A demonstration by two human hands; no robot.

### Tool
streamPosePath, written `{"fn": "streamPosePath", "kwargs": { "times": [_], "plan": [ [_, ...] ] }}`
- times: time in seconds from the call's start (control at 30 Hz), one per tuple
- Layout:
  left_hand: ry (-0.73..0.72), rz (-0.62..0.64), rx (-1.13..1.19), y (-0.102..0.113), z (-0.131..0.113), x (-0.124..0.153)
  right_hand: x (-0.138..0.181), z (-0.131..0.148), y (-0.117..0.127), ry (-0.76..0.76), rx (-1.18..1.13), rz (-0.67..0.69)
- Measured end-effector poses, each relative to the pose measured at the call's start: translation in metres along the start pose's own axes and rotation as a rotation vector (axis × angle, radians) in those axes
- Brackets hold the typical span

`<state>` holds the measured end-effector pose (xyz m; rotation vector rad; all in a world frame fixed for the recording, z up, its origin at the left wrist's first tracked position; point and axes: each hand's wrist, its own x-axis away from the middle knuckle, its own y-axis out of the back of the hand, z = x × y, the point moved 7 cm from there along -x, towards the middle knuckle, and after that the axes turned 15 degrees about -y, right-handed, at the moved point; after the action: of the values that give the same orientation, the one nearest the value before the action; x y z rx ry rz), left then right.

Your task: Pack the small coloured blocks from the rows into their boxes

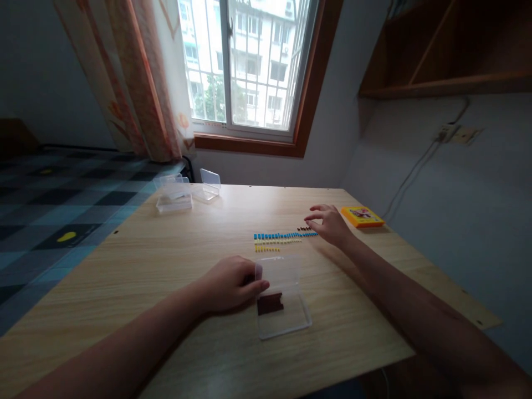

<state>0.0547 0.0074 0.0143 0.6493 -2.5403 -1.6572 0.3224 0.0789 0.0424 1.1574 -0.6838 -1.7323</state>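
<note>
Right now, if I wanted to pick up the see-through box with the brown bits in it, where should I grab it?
Probably by its right wall, coming from the right. The clear box lies flat and shallow, so its thin side walls are what fingers can pinch. The left hand already rests on its left edge, and the brown bits sit near that side.

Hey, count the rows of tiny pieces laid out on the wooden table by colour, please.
Rows of small blue pieces: 1
Rows of small yellow pieces: 2
Rows of small dark brown pieces, at the right hand: 1
Total: 4 rows
</note>
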Motion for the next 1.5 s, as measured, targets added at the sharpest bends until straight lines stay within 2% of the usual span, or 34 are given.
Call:
{"fn": "streamPosePath", "kwargs": {
  "times": [0.23,0.37,0.5,0.9,1.13,1.23,1.3,1.4,1.5],
  "plan": [
    [0.012,0.0,0.007,0.0,0.001,0.0,-0.012,0.008,-0.03,-0.049,0.205,0.179],
    [0.022,0.013,-0.007,-0.001,0.001,0.0,-0.015,0.009,-0.042,-0.081,0.27,0.226],
    [0.019,0.008,-0.015,-0.001,0.001,0.001,-0.016,0.013,-0.05,-0.049,0.29,0.258],
    [0.029,0.007,-0.017,0.001,-0.001,0.0,-0.021,0.01,-0.046,0.016,0.256,0.268],
    [0.02,0.006,-0.022,0.001,-0.002,0.0,-0.016,0.02,-0.047,0.033,0.219,0.226],
    [0.025,0.009,-0.027,0.001,-0.001,0.0,-0.014,0.026,-0.039,0.051,0.183,0.183],
    [0.03,0.017,-0.02,0.0,0.0,0.0,-0.01,0.031,-0.024,0.072,0.144,0.143],
    [0.035,0.025,-0.015,-0.001,0.0,0.0,0.004,0.039,0.011,0.107,0.071,0.071],
    [0.046,0.025,-0.016,-0.001,0.0,0.0,0.031,0.051,0.055,0.153,-0.026,0.013]
  ]
}}
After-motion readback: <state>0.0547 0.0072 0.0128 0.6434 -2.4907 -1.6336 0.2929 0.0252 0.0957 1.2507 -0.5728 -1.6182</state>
